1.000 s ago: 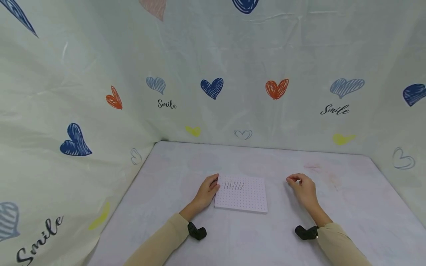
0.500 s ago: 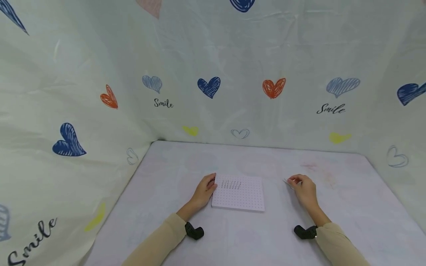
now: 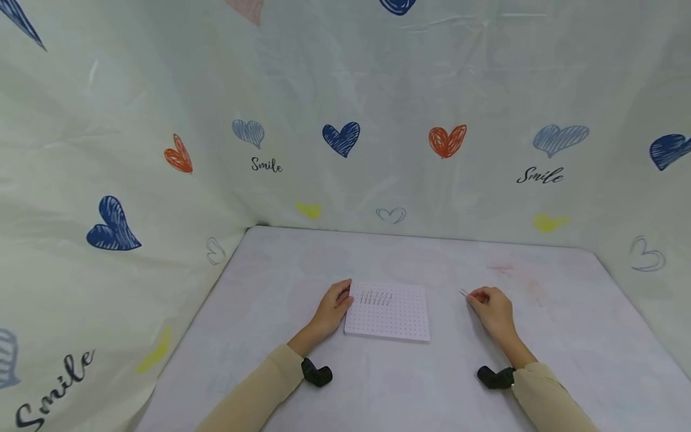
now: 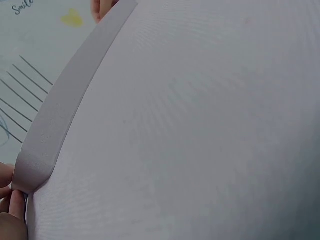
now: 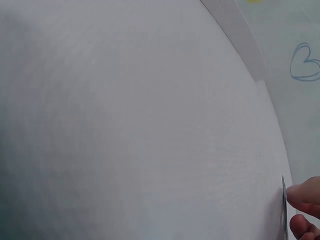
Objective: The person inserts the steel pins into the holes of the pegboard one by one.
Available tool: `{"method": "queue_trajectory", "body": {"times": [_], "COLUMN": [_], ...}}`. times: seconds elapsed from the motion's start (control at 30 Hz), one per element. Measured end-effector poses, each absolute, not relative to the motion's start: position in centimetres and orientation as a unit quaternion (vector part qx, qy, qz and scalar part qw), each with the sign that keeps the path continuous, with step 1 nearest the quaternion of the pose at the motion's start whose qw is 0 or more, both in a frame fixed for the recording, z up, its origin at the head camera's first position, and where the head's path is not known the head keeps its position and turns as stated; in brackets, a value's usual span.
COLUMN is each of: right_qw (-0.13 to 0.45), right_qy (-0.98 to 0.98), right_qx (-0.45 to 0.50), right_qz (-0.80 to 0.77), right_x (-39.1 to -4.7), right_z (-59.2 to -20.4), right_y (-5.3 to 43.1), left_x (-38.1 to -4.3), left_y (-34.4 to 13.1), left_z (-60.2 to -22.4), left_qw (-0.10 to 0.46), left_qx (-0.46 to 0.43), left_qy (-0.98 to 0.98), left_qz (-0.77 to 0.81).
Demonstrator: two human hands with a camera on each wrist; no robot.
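Note:
A white pegboard (image 3: pixel 386 318) with a grid of small holes lies flat mid-table. Several thin metal pins (image 4: pixel 36 70) stand in a row near its far left part, leaning slightly. At the board's left edge, my left hand (image 3: pixel 329 309) grips the side with thumb and fingers; the left wrist view catches only its fingertips (image 4: pixel 6 175) at the corner. Right of the board, apart from it, my right hand (image 3: pixel 492 309) pinches thin metal pins (image 3: pixel 463 293) between thumb and fingers, their tips pointing toward the board. In the right wrist view those pins appear edge-on, so their number is unclear.
The white table (image 3: pixel 302 258) meets a hanging cloth (image 3: pixel 394 78) printed with hearts and words at the back and left side. A faint reddish stain (image 3: pixel 502 269) marks the table at right rear. Black wrist cameras (image 3: pixel 317 373) jut inward from both wrists.
The pins in my right hand now show beyond the fingertips, where earlier they were hard to see. My left hand and the board hold their place; the head view shifts slightly.

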State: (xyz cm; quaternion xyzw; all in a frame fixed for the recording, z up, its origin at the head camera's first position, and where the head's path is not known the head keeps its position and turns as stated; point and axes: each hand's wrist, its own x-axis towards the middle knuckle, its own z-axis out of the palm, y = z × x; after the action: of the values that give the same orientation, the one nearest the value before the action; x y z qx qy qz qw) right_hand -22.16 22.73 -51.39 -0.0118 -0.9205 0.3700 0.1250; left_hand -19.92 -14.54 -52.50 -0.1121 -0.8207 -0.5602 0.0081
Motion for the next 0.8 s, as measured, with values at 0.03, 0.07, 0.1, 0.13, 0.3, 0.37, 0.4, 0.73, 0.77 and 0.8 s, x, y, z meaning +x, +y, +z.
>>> {"method": "queue_trajectory", "body": {"times": [0.03, 0.07, 0.1, 0.13, 0.3, 0.37, 0.4, 0.73, 0.77, 0.8], "right_qw": [0.123, 0.122, 0.120, 0.120, 0.126, 0.130, 0.131, 0.122, 0.120, 0.119], "right_qy": [-0.921, -0.921, -0.920, -0.920, -0.922, -0.922, -0.922, -0.921, -0.921, -0.920], "right_qx": [-0.010, -0.006, -0.004, -0.002, 0.002, 0.000, 0.000, -0.005, -0.007, -0.009], "right_qz": [0.370, 0.371, 0.373, 0.373, 0.366, 0.364, 0.364, 0.371, 0.371, 0.372], "right_x": [-22.18, -22.16, -22.14, -22.12, -22.09, -22.03, -22.01, -22.08, -22.05, -22.02], "right_z": [-51.44, -51.47, -51.51, -51.54, -51.56, -51.61, -51.59, -51.51, -51.51, -51.50], "right_y": [22.80, 22.86, 22.93, 22.98, 23.10, 23.15, 23.15, 23.12, 23.11, 23.10], "left_x": [-19.92, -19.91, -19.89, -19.87, -19.77, -19.77, -19.78, -19.52, -19.81, -19.81], "left_y": [-14.52, -14.50, -14.49, -14.50, -14.51, -14.45, -14.42, -14.19, -14.32, -14.30], "left_z": [-52.47, -52.45, -52.43, -52.45, -52.46, -52.44, -52.43, -52.10, -52.58, -52.55], "left_qw": [0.007, 0.006, 0.006, 0.006, 0.004, 0.005, 0.005, 0.013, 0.010, 0.010], "left_qx": [-0.111, -0.110, -0.109, -0.109, -0.106, -0.107, -0.106, -0.103, -0.104, -0.104], "left_qy": [-0.819, -0.819, -0.820, -0.820, -0.824, -0.825, -0.825, -0.820, -0.821, -0.822], "left_qz": [-0.563, -0.563, -0.562, -0.562, -0.557, -0.555, -0.556, -0.563, -0.561, -0.560]}}
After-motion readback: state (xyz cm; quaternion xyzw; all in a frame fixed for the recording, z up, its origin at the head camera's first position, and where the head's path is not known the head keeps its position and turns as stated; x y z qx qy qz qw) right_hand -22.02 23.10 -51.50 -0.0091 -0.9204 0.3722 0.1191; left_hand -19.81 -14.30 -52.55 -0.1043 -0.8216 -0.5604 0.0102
